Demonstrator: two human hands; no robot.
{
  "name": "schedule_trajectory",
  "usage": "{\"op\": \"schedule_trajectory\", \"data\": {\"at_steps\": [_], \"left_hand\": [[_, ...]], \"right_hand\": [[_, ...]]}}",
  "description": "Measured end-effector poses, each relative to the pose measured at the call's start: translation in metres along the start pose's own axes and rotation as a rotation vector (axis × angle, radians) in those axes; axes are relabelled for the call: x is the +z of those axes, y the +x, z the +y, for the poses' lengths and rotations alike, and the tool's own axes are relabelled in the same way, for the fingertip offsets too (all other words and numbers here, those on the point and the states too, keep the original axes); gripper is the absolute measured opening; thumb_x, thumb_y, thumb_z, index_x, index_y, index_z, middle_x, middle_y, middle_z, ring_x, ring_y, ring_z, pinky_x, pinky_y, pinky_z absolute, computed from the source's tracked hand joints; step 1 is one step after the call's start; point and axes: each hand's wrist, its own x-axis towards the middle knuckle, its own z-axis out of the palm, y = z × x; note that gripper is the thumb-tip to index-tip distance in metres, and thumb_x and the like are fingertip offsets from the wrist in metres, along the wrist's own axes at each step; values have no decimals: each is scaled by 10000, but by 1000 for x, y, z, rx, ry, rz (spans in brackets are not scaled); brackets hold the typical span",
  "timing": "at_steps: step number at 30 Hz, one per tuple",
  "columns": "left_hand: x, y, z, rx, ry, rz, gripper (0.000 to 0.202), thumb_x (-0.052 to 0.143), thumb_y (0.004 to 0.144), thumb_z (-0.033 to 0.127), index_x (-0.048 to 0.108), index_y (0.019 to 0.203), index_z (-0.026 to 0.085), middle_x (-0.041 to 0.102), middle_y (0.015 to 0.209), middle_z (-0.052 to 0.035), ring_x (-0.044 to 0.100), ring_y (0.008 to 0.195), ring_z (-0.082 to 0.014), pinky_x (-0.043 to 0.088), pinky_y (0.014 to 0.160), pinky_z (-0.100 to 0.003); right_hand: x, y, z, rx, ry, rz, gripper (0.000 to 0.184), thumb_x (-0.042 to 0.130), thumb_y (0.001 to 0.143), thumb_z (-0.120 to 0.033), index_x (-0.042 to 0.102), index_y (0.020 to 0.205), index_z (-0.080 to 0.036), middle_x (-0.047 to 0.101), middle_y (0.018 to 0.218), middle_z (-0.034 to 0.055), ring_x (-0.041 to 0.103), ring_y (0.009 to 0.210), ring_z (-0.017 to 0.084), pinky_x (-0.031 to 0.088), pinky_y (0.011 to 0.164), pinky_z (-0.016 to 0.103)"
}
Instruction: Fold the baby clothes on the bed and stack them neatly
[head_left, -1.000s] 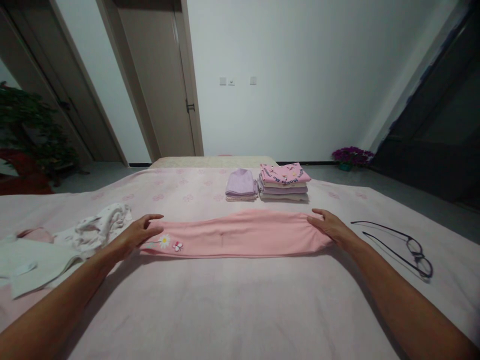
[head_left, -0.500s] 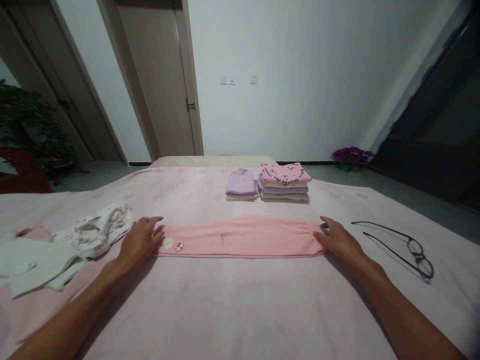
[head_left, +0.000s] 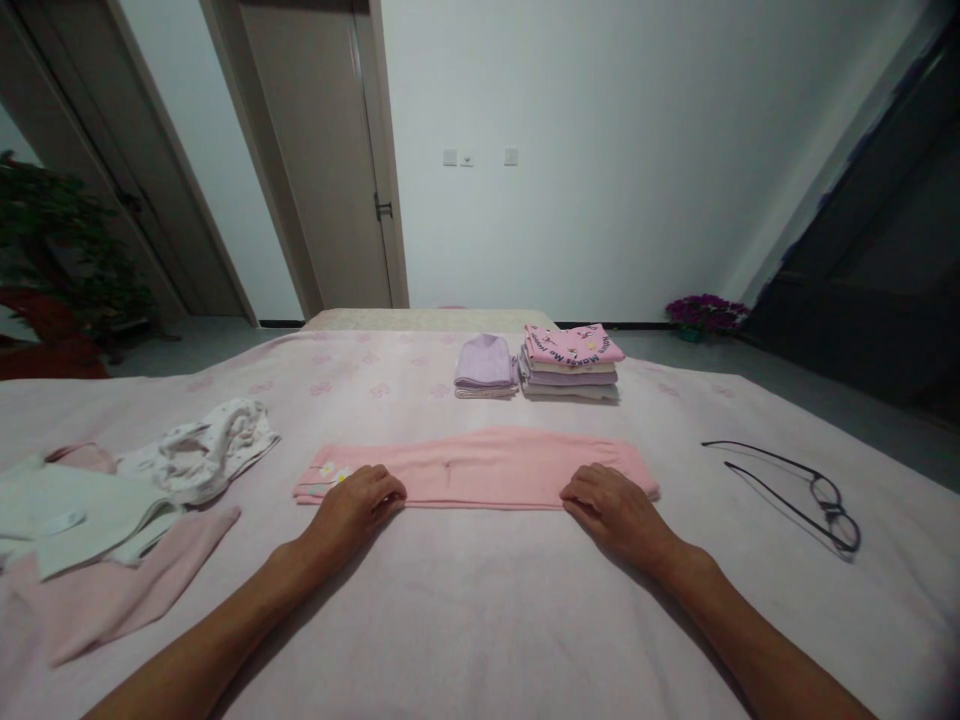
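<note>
Pink cloth laid out long and flat before us

We see the cloth lying crosswise on the pale sheet, a long strip with its near edge almost straight. Our left forearm slants inward from the lower left, and the left hand rests back upward over that near edge, just right of the printed daisies. Its fingers are bent and gathered together, the thumb close beneath the forefinger. Our right forearm slants in from the opposite side; the right hand sits just inside the cloth's right end, back upward, fingers drawn together and curled down to the same edge. The hands angle toward each other — well apart, with the middle of the strip between them. The fingertips are small and partly hidden, so we cannot tell whether either hand pinches the cloth or merely presses on it. Beyond the cloth stand a pile of folded clothes and a lower lilac pile. Glasses lie open to the right — loose clothes to the left.
</note>
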Motion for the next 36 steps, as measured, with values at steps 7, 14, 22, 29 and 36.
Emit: {"op": "schedule_trajectory", "data": {"at_steps": [7, 14, 22, 29, 36], "left_hand": [[1, 0, 4, 8, 69, 17, 174, 469, 964, 252, 615, 885, 200, 630, 896, -56, 561, 848, -198, 418, 743, -307], [2, -1, -1, 37, 31, 35, 169, 436, 980, 281, 562, 898, 203, 609, 896, -50, 551, 828, -195, 428, 744, -321], [-6, 0, -1, 82, 55, -16, 238, 439, 990, 338, 610, 901, 200, 637, 903, -66, 570, 852, -207, 445, 757, -340], [3, 45, 27, 272, 8, -28, 365, 367, 1028, 370, 611, 1269, 243, 616, 1331, -97, 514, 1284, -249, 407, 1069, -427], [30, 50, 11, 339, 152, -186, 624, 372, 1007, 513, 229, 1569, 284, 231, 1625, -116, 217, 1500, -295, 227, 1192, -527]], "right_hand": [[6, -1, 0, -55, -102, 51, 187, 478, 959, -168, 605, 824, -194, 619, 820, 57, 543, 779, 193, 390, 742, 326], [-4, -3, -1, -10, 58, 96, 152, 449, 937, -165, 572, 853, -198, 601, 817, 53, 539, 754, 184, 407, 722, 314], [-9, -3, -3, -9, 34, 79, 197, 464, 904, -189, 610, 773, -199, 630, 784, 70, 550, 758, 202, 430, 738, 350], [14, 13, -7, -14, 23, 41, 446, 365, 1004, -313, 513, 1409, -203, 491, 1487, 117, 391, 1402, 266, 315, 1148, 499], [25, -11, 28, 217, -88, -169, 639, 299, 1009, -521, 335, 1540, -168, 287, 1597, 121, 226, 1491, 263, 209, 1213, 507]]}}
